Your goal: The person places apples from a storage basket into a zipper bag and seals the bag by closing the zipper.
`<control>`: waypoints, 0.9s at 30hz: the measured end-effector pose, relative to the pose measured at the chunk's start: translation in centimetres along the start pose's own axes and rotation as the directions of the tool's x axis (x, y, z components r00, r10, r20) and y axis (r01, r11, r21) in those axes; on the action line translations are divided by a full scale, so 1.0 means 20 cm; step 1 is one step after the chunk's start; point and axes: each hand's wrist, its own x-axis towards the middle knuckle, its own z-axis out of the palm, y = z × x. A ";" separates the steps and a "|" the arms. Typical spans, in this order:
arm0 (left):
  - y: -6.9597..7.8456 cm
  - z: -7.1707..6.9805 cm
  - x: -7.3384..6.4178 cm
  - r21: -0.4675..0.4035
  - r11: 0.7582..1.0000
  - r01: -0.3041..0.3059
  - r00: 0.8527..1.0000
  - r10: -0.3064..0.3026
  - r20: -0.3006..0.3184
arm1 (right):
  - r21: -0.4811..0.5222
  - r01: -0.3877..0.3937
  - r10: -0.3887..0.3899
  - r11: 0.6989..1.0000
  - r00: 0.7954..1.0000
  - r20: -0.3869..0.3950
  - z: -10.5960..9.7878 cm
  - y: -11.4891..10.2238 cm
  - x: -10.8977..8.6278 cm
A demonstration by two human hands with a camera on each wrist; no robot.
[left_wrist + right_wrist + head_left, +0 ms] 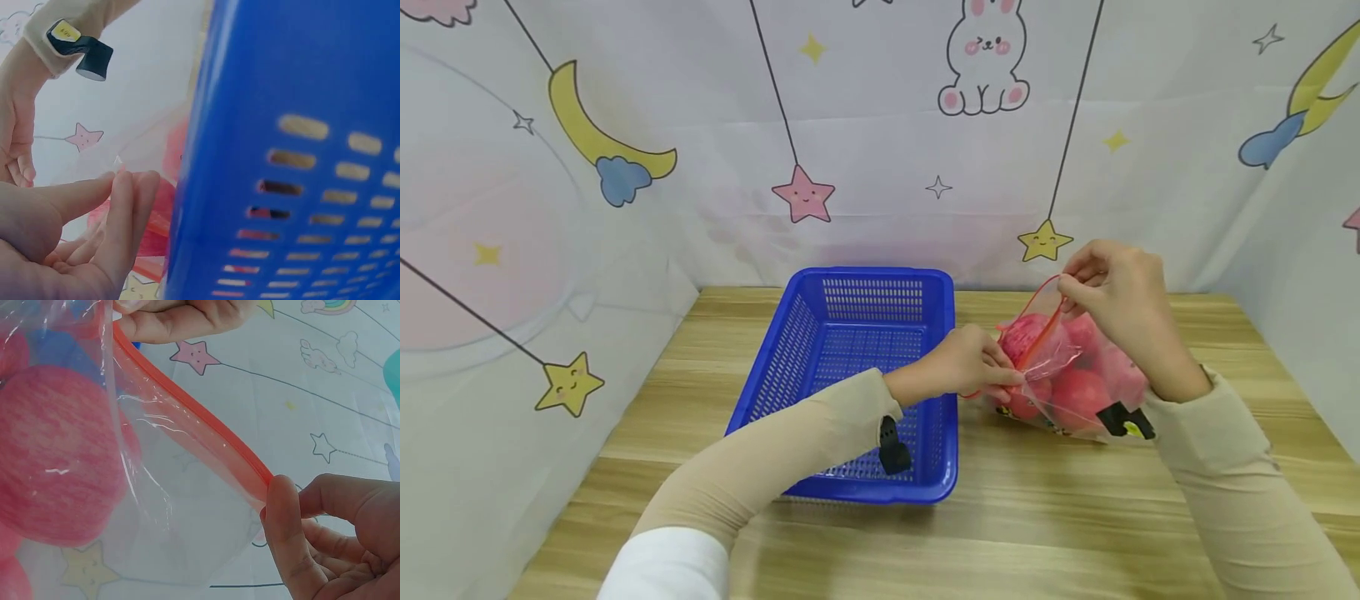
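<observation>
A clear plastic zip bag (pixel 1051 363) with an orange-red zip edge (pixel 206 422) lies on its side on the table. Inside are several red, apple-like fruits (pixel 1078 398), one of them large in the right wrist view. My left hand (pixel 966 362) pinches the near end of the zip edge between thumb and fingers, beside a small white piece (pixel 117 315). At the far end of the zip, my right hand (pixel 1116 292) pinches the bag's upper corner, so the edge stretches between both hands. The lower bag is partly hidden by my right wrist.
A blue perforated plastic basket (pixel 945 458) stands left of the bag, with my left forearm across it. The wood-grain table (pixel 1037 533) is bounded by a printed white cloth (pixel 880 142) at the back and sides.
</observation>
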 end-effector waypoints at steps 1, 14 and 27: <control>0.00 0.00 0.00 -0.057 0.998 0.029 1.000 -0.029 0.003 | 0.002 0.000 0.000 1.000 1.000 0.000 0.00 0.00 0.00; 0.01 0.02 -0.02 -0.043 0.999 -0.031 0.998 0.034 0.059 | -0.058 0.018 -0.011 0.998 0.992 0.128 -0.04 0.00 0.02; 0.01 0.02 -0.04 0.024 0.994 -0.110 0.993 0.109 0.050 | -0.122 0.019 0.024 0.992 0.939 0.343 -0.07 -0.03 0.11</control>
